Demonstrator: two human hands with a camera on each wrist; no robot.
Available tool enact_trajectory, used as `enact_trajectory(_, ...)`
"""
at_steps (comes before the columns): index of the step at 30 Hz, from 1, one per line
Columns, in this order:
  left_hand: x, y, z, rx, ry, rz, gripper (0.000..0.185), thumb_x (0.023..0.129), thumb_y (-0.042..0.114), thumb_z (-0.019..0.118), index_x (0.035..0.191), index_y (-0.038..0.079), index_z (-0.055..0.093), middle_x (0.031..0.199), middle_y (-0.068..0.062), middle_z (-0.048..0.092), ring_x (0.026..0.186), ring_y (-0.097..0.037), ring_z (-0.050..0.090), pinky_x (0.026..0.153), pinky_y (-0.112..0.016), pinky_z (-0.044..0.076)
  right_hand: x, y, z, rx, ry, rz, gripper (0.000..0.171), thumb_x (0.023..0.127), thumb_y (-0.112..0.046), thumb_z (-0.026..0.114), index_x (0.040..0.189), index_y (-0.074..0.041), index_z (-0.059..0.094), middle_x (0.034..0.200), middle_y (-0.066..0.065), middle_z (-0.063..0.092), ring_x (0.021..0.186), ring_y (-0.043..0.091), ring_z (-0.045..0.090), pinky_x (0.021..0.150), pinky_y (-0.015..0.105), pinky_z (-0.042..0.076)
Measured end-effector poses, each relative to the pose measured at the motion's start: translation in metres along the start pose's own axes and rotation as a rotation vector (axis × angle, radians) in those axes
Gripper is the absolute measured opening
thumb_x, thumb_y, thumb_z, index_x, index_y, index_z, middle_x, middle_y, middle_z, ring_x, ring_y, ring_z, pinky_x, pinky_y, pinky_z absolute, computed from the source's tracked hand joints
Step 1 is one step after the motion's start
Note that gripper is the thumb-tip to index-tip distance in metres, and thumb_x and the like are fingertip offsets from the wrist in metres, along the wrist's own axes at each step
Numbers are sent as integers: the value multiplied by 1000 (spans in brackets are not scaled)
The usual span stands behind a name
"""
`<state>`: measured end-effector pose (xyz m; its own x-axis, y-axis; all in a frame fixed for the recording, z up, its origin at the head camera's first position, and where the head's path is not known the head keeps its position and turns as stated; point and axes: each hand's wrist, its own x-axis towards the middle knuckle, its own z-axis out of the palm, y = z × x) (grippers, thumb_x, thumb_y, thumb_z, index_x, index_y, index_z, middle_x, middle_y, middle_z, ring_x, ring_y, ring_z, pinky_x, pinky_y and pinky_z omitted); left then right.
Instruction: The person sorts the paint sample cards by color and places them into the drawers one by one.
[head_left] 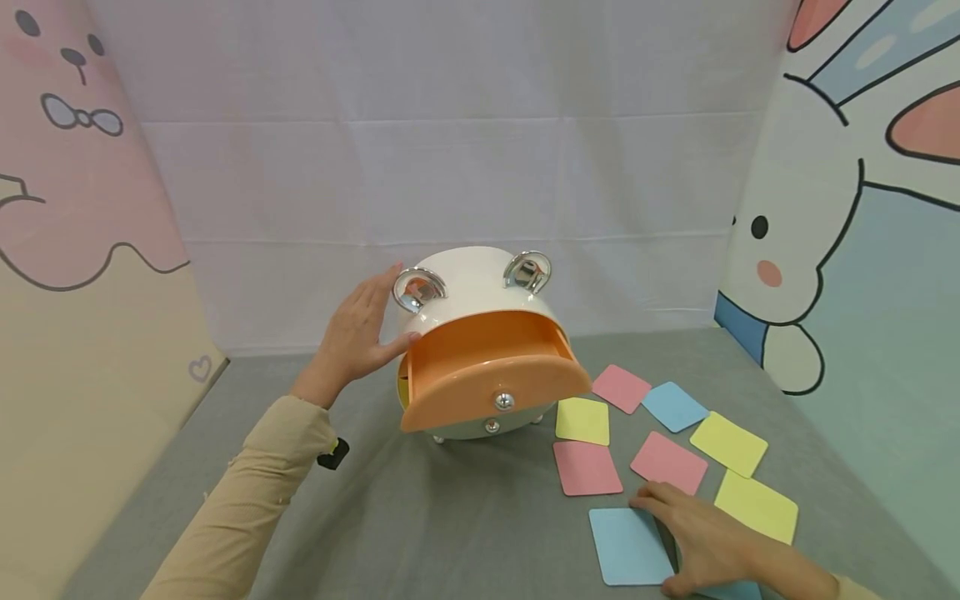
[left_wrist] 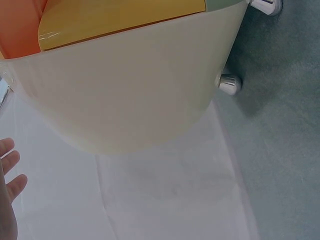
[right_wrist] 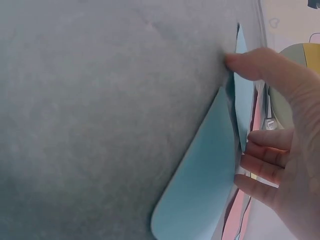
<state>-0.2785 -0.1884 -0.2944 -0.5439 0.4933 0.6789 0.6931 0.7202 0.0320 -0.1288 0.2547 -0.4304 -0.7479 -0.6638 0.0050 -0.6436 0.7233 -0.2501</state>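
Note:
A white and green box shaped like an alarm clock [head_left: 480, 279] stands mid-table, its orange drawer [head_left: 495, 383] pulled out and the inside bare where visible. My left hand [head_left: 360, 329] rests at its left side, fingers straight beside a silver ear [head_left: 420, 289], thumb at the drawer opening. In the left wrist view, my left hand's fingertips [left_wrist: 12, 167] show at the left edge. At the front right, my right hand [head_left: 708, 537] holds a light blue card [head_left: 630, 546] by opposite edges between thumb and fingers. Another blue card [right_wrist: 200, 170] lies beside it, partly under the hand.
Several cards lie spread right of the box, among them a pink card [head_left: 587, 468], a yellow card [head_left: 582, 421] and a blue card [head_left: 675, 407]. Grey cloth [head_left: 450, 517] covers the table. A white cloth [head_left: 450, 167] and printed panels stand around it.

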Motion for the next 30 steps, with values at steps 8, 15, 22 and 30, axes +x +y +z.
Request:
enact_trajectory(8,0,-2,2,9,10,9,90,83,69,30,144,3,19,137,-18,38,119,-35,41,98,-48,33,1,1,-1,2,-9,-23,72,63,-57,72,113,-7,56,114,-1,47,98,12,47,77,29,50)
enact_trajectory(15,0,0,3,-6,8,8,90,83,69,30,144,3,19,137,-18,38,119,-35,40,98,-49,33,3,4,-11,38,-23,-11,70,62,-48,77,115,-7,55,116,-1,45,97,10,47,77,28,49)
enact_trajectory(22,0,-1,5,-3,4,7,90,83,69,30,144,3,18,139,-18,36,120,-35,40,98,-49,33,5,5,-41,6,49,12,73,59,-39,81,116,-3,54,114,-1,46,92,9,49,71,27,49)
enact_trajectory(30,2,-1,5,-4,4,8,90,83,69,30,144,4,18,139,-17,36,120,-34,40,98,-49,33,20,10,-103,-133,280,-75,70,52,-31,84,110,-1,57,107,-1,47,86,9,50,66,25,48)
